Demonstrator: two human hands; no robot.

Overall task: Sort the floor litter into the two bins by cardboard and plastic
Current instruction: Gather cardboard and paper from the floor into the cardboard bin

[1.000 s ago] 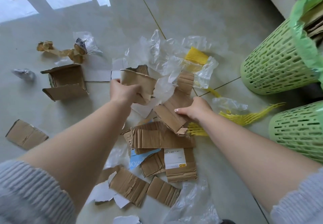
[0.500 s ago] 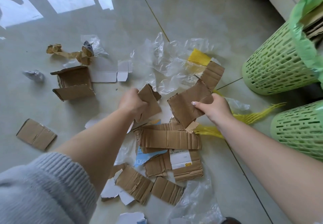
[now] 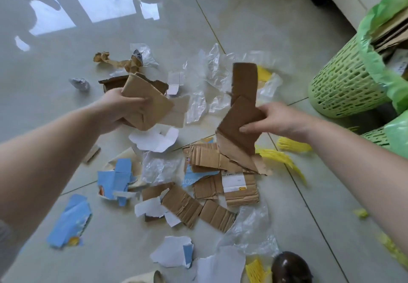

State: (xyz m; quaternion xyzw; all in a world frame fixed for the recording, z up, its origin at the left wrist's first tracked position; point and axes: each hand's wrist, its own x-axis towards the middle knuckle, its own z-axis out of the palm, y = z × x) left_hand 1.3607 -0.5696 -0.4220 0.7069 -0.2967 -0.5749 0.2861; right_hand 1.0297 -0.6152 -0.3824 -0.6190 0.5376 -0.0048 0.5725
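While you hold both arms above floor litter, your left hand grips folded tan cardboard piece, fingers curled round it. Your right hand pinches dark brown cardboard strip, held upright. Torn cardboard scraps and clear plastic film lie on floor below. Upper green bin at right holds cardboard; lower green bin just beside it.

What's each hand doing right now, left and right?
Left hand: closed on a light brown cardboard piece, lifted off the floor.
Right hand: closed on a long dark brown cardboard strip, also lifted.
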